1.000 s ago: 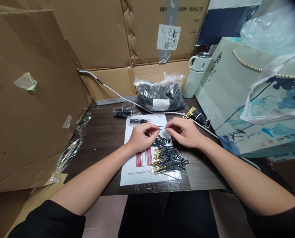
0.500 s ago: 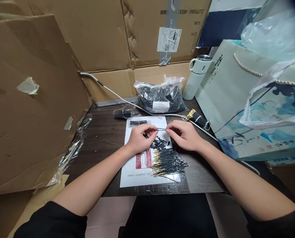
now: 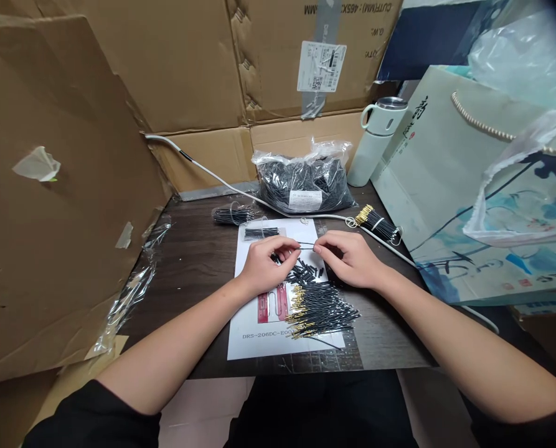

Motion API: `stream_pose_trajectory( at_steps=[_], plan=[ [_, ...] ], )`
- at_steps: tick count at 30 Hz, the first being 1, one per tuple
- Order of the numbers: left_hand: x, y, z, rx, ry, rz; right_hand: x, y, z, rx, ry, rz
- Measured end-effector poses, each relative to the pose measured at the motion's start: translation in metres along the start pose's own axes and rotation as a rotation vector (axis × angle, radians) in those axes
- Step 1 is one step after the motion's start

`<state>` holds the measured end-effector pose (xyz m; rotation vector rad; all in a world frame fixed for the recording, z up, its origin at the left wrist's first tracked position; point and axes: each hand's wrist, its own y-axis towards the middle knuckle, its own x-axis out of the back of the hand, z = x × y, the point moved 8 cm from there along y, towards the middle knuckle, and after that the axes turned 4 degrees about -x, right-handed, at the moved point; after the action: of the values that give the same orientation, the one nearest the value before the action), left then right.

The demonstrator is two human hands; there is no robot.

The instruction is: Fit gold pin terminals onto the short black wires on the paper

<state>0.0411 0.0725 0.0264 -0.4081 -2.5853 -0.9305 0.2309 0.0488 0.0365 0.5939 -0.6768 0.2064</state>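
My left hand (image 3: pixel 266 264) and my right hand (image 3: pixel 347 256) meet over a white printed sheet (image 3: pixel 259 339) on a dark wooden table (image 3: pixel 193 261). Both pinch the ends of one thin black wire (image 3: pixel 307 247) stretched between their fingertips. Just below the hands lies a small heap of short black tubes (image 3: pixel 303 272). Nearer to me is a loose pile of black wires with gold tips (image 3: pixel 322 309).
A clear bag full of black wires (image 3: pixel 303 180) sits at the back. Small bundles (image 3: pixel 233 214) (image 3: pixel 260 232) lie left of it, a tied gold-tipped bundle (image 3: pixel 375 223) to the right. A white cable (image 3: pixel 212 177) crosses the table. A pale flask (image 3: pixel 375 142), a gift bag (image 3: pixel 474 186) and cardboard boxes (image 3: pixel 63 186) surround it.
Both hands stay pinched on the thin wire, with only slight finger movement. The view has shifted a little.
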Motion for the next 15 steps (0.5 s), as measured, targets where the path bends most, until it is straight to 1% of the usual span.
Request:
stream_pose_trajectory(
  at_steps=[5,8,11,13,15],
  plan=[
    [-0.001,0.001,0.000,-0.007,0.047,0.020,0.000,0.000,-0.002,-0.010,0.003,-0.006],
    [0.001,0.005,-0.005,-0.084,0.132,0.052,0.004,0.000,-0.004,-0.026,-0.020,-0.026],
    [0.006,0.008,-0.007,-0.140,0.235,0.035,0.012,0.001,-0.009,-0.052,-0.049,-0.061],
    [0.008,0.008,-0.005,-0.133,0.299,0.038,0.017,0.002,-0.013,-0.074,-0.052,-0.093],
    [0.006,0.008,0.000,-0.085,0.353,0.081,0.019,0.003,-0.016,-0.090,-0.044,-0.117]
  ],
)
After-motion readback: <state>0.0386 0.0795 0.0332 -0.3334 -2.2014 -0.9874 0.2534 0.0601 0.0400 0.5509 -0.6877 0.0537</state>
